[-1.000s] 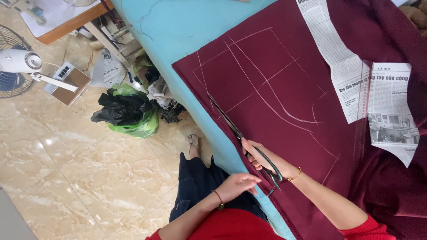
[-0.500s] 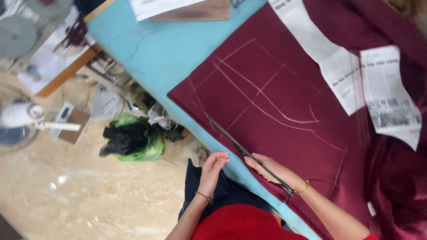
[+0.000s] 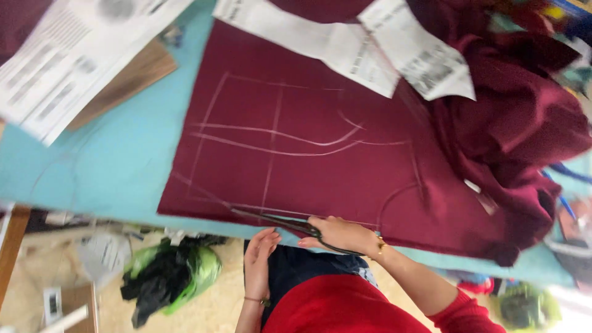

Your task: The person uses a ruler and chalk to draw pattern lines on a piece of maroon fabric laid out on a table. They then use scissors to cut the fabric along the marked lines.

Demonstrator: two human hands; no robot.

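**Cutting along the chalk line at the near edge of the cloth**

The right hand (image 3: 342, 234) is closed through the handles of a long pair of dark scissors (image 3: 277, 220), whose blades point along the near edge of the maroon cloth (image 3: 308, 166) and lie on a chalk line that runs close to that edge. The cloth is spread flat on the light blue worktop (image 3: 105, 166), its far side bunched into a heap at the right. The left hand (image 3: 259, 253) is open and holds nothing — its fingers are stretched out just off the worktop's edge, below the scissors, and whether they touch the cloth cannot be told.

The step in hand looks like a long straight cut. To do it well, the lower blade would best stay resting on the worktop, so that the cloth lifts as little as possible. The free hand could lie flat on the cloth beside the line, keeping it from creeping. Long, nearly full closes of the blades give a cleaner edge than short snips. The curved chalk lines (image 3: 277, 139) further in should stay undisturbed, and the paper pattern pieces (image 3: 370, 49) at the far side are well clear of the blades.
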